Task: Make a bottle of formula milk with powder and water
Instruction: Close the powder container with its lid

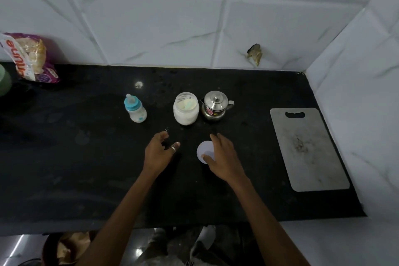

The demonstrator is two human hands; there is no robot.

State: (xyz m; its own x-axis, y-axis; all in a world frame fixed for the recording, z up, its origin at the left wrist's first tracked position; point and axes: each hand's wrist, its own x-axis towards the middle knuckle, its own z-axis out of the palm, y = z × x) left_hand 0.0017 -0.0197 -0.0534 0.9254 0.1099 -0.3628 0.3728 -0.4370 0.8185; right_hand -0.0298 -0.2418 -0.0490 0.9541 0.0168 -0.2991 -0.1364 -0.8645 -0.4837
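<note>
Right hand (224, 157): fingers spread, resting on the white lid (205, 150), not gripping.
Left hand (159, 151): loosely open, empty.
Jar (186, 108): uncovered; powder exposed to spills if knocked.
Bottle (135, 108): teat still on, left of jar.

My black stone bench (86, 157) meets white marble-veined wall tiles (151, 17) in a corner; one tile shows a chipped hole (255, 53). Glossy floor (13, 248) below; light dim.

Bare counter (86, 157) before bottle (135, 108), jar (186, 108), kettle (216, 106)

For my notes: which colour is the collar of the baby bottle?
Light blue, seen in the head view: bottle collar.
</note>
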